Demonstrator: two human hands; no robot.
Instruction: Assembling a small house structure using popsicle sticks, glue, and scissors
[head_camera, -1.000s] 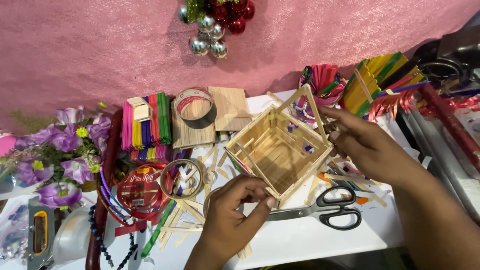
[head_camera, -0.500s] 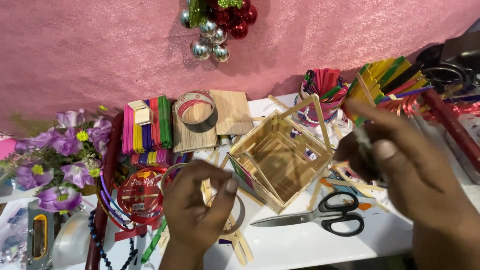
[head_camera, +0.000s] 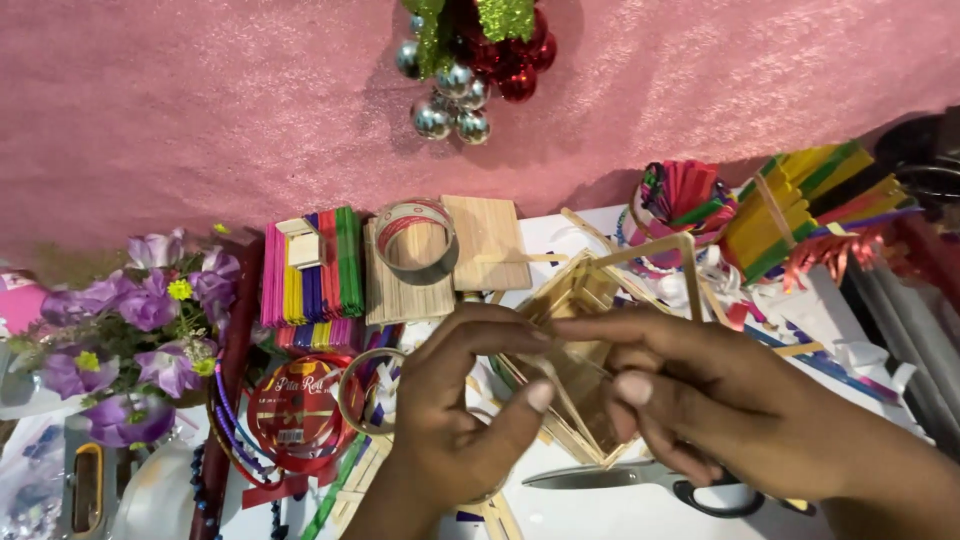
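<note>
Pink glitter fabric (head_camera: 200, 110) formed the backdrop behind the white table (head_camera: 590, 515), and a cluster of red and silver baubles (head_camera: 470, 70) hung against it at the top centre. Purple artificial flowers (head_camera: 140, 320) occupied the left edge of the table. At the right edge lay a fanned stack of coloured craft sticks (head_camera: 800, 200), with a cup of further coloured sticks (head_camera: 680, 195) beside it. Near the back edge, bundles of coloured sticks (head_camera: 310, 265) lay beside flat panels of plain wooden sticks (head_camera: 490, 240), and a roll of tape (head_camera: 415, 240) rested on those panels. A wooden stick house frame (head_camera: 600, 300) stood at the table centre, tilted, largely covered by both hands. The right hand (head_camera: 720, 400) was closed around the frame's right side, fingers extended leftward across it. The left hand (head_camera: 460, 400) met it from the left, thumb and fingers pinched at the frame's front edge; the two hands were together, fingertips nearly touching. A red round tin (head_camera: 300, 410) lay left of the left hand, near the front edge. Black-handled scissors (head_camera: 640, 480) lay under the right hand, blades pointing left.
</note>
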